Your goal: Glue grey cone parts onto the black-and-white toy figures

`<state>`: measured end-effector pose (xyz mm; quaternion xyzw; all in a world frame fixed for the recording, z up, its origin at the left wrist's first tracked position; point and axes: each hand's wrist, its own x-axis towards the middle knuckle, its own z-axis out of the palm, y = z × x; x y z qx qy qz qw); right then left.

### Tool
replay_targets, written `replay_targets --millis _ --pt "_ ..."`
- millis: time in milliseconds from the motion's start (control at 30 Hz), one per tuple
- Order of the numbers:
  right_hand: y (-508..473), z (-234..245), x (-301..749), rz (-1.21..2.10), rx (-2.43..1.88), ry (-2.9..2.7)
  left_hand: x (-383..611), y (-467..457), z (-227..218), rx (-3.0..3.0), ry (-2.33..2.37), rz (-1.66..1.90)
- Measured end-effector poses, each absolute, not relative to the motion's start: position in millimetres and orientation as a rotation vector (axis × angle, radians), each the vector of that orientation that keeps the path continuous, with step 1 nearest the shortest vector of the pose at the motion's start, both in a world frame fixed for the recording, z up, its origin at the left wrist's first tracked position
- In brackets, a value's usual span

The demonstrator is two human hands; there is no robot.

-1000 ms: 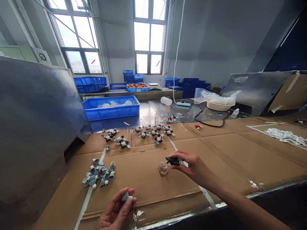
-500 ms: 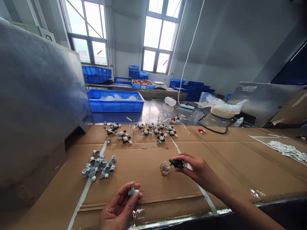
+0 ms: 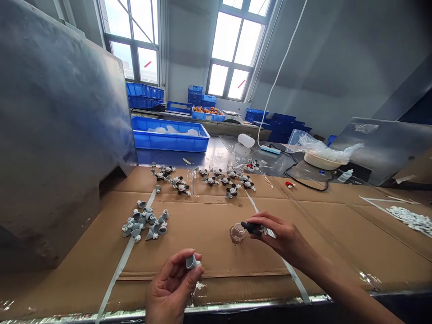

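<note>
My left hand [image 3: 173, 288] is closed, pinching a small grey, cone-like toy part [image 3: 191, 262] with a white end between thumb and fingers. Its hollow opening faces up and left. In my right hand [image 3: 281, 231], a black and white mouse toy figure [image 3: 251, 227] is gripped, its black end poking out at the left and the rest mostly covered by my fingers. That black end is beside the rim of a small clear jar [image 3: 237, 233]; whether they touch I cannot tell. Left of the jar lies a pile of similar grey parts [image 3: 145, 220].
Partly assembled mouse figures [image 3: 211, 181] lie in rows along the cardboard's [image 3: 209, 252] far side. White pieces [image 3: 410, 219] are heaped at right. Behind are a blue crate [image 3: 172, 140], a bowl with plastic bags [image 3: 324, 159] and a black cable [image 3: 305, 186]. A metal panel [image 3: 67, 135] stands at left.
The view has shifted, so the scene sits further right. In my left hand the grey part has turned, showing more of its opening. My right hand keeps the figure by the jar.
</note>
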<state>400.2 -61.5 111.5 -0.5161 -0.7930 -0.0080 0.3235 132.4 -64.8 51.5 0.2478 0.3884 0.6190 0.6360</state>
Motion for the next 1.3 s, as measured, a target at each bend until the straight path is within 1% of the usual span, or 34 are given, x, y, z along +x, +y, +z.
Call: replay_targets --millis 600,1300 --pt "-58.3 113.4 401.1 -0.069 -1.315 -2.119 130.2 -65.4 46.9 0.581 0.847 1.388" --pt "-58.2 115.1 400.0 -0.03 -1.305 -2.163 129.2 -69.2 57.3 0.609 0.887 1.376"
